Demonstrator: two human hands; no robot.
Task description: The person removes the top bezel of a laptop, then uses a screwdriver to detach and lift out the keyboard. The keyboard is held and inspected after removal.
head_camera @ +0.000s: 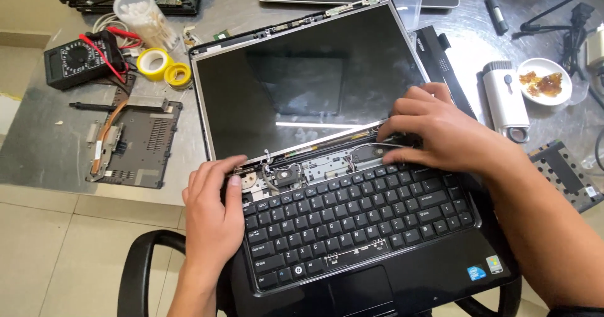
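The single view comes from a camera worn on the person's head, looking steeply down and forward over the laptop (340, 166), which fills the middle of the picture. It sits near enough that both forearms enter from the bottom edge, the left hand (211, 213) low left and the right hand (440, 131) right of centre. The far part of the table (44, 147) runs along the top, floor tiles show at lower left, and the frame is tilted slightly
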